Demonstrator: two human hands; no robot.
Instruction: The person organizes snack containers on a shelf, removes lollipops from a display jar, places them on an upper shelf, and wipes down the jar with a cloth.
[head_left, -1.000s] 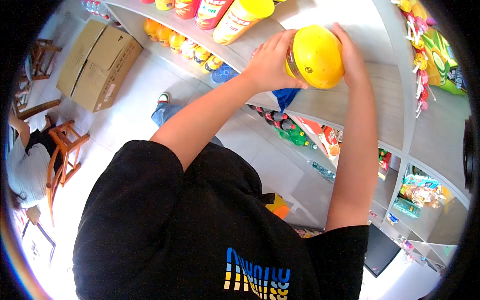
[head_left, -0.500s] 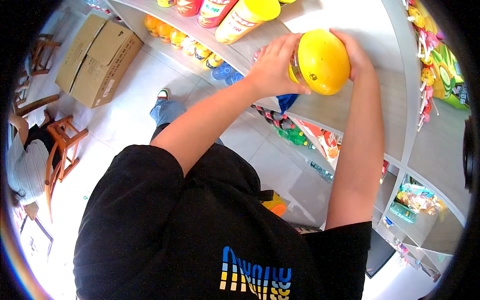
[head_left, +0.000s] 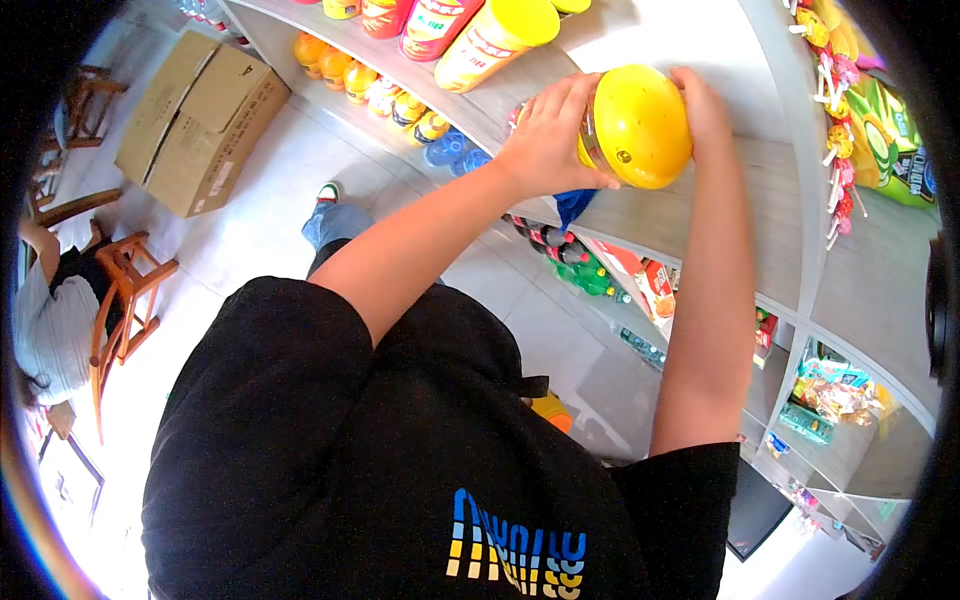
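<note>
A container with a glossy yellow domed lid point(head_left: 643, 127) is between my hands, tilted over the grey shelf. Below the lid shows a narrow see-through band; the rest of its body is hidden. My left hand point(head_left: 550, 137) wraps round the band from the left, fingers closed against it. My right hand point(head_left: 706, 112) curls round the lid's far right side, its fingertips partly hidden behind it. Under my left wrist a blue cloth-like piece point(head_left: 573, 207) hangs at the shelf edge.
Yellow-lidded snack canisters point(head_left: 497, 40) stand on the shelf to the left. Orange drink bottles point(head_left: 333, 65) line the level below. Lollipops point(head_left: 840, 140) hang at the right. A cardboard box point(head_left: 203, 125) and a wooden chair point(head_left: 130, 280) with a seated person are on the floor side.
My right hand has shifted slightly up and round the back of the yellow lid. My left hand keeps its hold. The view has moved a little.
</note>
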